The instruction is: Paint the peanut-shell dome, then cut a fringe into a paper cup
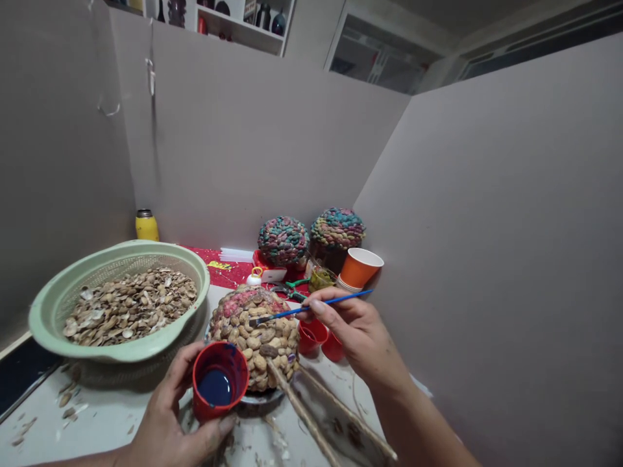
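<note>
Left hand (168, 418): some fingers hidden behind the paint cup (203, 401). Dish (263, 397) — mostly covered by the nut-studded ball (263, 344). One stick (304, 415): lower end cut off. Shelf (243, 28): top cut off — its lettering (250, 11) too small for me to read from here.

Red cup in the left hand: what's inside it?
Dark blue liquid lies inside the red cup, not filling it. It covers the cup's bottom, which therefore can't be seen.

Relative to the green colander (43, 318) of shells (136, 305), we observe a yellow bottle (146, 228) behind; to the colander's right, a green-handled tool (294, 283), two multicoloured domes (283, 240) and an orange cup (359, 269); high beyond it, a white shelf (242, 26).
</note>
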Tool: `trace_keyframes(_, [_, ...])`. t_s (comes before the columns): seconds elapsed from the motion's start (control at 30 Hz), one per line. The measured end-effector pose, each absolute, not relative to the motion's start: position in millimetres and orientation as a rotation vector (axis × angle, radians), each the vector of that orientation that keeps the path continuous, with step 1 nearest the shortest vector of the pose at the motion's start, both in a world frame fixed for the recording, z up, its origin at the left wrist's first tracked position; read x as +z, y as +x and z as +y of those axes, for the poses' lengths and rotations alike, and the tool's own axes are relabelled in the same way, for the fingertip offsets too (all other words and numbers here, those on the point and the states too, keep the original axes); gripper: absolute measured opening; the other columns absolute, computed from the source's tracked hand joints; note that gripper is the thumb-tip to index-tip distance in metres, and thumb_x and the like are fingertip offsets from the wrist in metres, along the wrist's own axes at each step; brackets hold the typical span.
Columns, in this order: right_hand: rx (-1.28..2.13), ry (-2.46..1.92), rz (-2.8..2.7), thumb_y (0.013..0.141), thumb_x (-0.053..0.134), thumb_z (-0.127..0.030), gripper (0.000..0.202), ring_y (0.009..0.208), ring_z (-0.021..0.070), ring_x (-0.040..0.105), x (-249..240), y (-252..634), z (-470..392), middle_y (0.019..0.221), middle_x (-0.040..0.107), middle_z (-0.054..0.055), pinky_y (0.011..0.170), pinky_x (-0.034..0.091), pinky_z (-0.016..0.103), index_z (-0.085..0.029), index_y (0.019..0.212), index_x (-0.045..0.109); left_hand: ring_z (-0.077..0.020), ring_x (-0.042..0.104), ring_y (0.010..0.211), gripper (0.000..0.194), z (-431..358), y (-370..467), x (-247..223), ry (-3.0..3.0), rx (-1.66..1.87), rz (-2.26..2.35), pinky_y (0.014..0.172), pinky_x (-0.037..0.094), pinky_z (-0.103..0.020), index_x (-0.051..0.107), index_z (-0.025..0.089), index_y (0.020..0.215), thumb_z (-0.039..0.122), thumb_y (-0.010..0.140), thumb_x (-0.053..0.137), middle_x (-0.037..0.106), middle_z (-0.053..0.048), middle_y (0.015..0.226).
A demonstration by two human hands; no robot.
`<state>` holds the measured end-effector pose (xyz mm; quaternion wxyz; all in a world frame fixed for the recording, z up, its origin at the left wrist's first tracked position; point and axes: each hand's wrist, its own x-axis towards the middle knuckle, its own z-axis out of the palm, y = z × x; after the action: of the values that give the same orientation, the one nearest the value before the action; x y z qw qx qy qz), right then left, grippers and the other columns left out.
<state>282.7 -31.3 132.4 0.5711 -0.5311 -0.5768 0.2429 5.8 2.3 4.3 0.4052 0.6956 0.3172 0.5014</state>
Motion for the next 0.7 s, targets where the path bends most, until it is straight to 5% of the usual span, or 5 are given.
trace_keyframes(0.43, [0.594,-1.224,-1.313,0.083,0.079,-0.062,0.044,0.064,0.0168,0.073,126,288,-33,0.083,0.078,0.008,0.066,0.061,0.026,-0.018,0.081,0.076,-0.0257,0.081,0.101,0.064,8,5,-13,2.034,1.441,0.902,0.09,0.064,-0.03,0.056,0.028,0.138,0.036,0.08,0.082,0.079,-0.01,0.118])
trace_keyframes(0.7, [0.587,-1.171,-1.293,0.083,0.08,-0.06,0.04,0.06,0.0159,0.072,122,287,-31,0.073,0.075,0.005,0.063,0.061,0.025,-0.02,0.08,0.076,-0.0276,0.079,0.108,0.068,5,2,-23,2.058,1.427,0.91,0.095,0.062,-0.033,0.053,0.028,0.142,0.036,0.081,0.082,0.077,-0.012,0.124])
